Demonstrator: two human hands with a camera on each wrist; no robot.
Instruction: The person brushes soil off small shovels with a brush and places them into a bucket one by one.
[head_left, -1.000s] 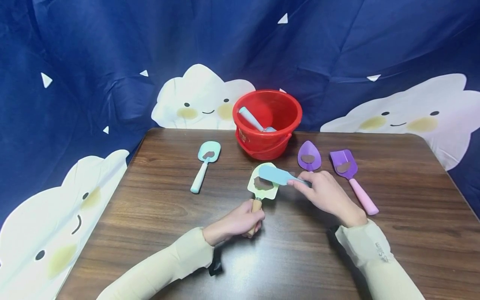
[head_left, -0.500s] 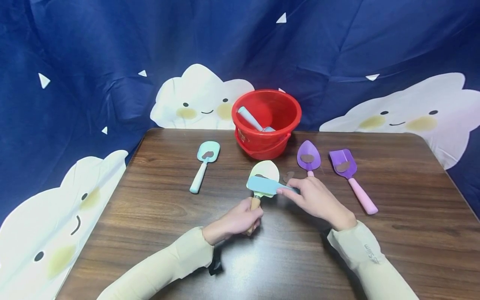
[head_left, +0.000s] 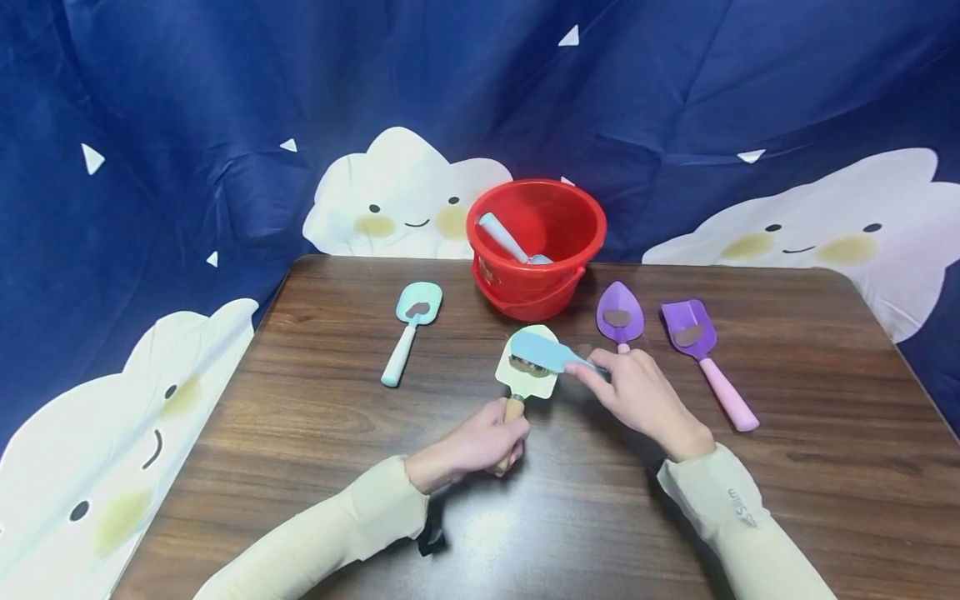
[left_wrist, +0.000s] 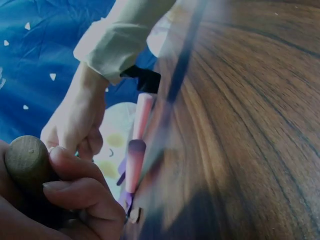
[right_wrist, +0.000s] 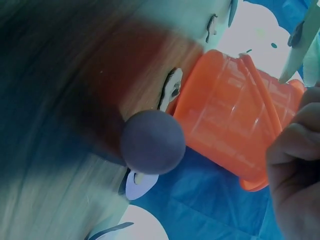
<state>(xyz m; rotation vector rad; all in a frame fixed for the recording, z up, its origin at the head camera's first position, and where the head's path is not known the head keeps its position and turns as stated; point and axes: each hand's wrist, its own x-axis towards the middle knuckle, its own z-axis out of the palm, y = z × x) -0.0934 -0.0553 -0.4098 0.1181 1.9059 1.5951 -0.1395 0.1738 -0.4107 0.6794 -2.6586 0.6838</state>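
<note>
My left hand [head_left: 480,437] grips the wooden handle [head_left: 512,414] of a pale green toy shovel, whose blade [head_left: 538,382] points away from me. A brown patch [head_left: 528,367] shows on that blade. Between thumb and fingers, my right hand [head_left: 641,392] pinches a light blue flat-bladed tool [head_left: 542,350]. Its blade lies across the green one and hides part of the patch; whether they touch I cannot tell. In the left wrist view the wooden handle end [left_wrist: 27,150] pokes out of my fist. Most of the blue tool's handle is hidden by the right hand.
Beyond the hands stands a red bucket [head_left: 528,287] with a pale-handled shovel [head_left: 502,237] inside. A mint shovel [head_left: 408,325] lies to the left. Two purple shovels, one pointed [head_left: 618,300] and one square [head_left: 686,312], lie to the right. Brown patches mark these three blades.
The blue blade has swept toward the green shovel's handle, then back away from me. A brown piece visible beside my right hand half a second ago is out of sight. The left hand stays put.
</note>
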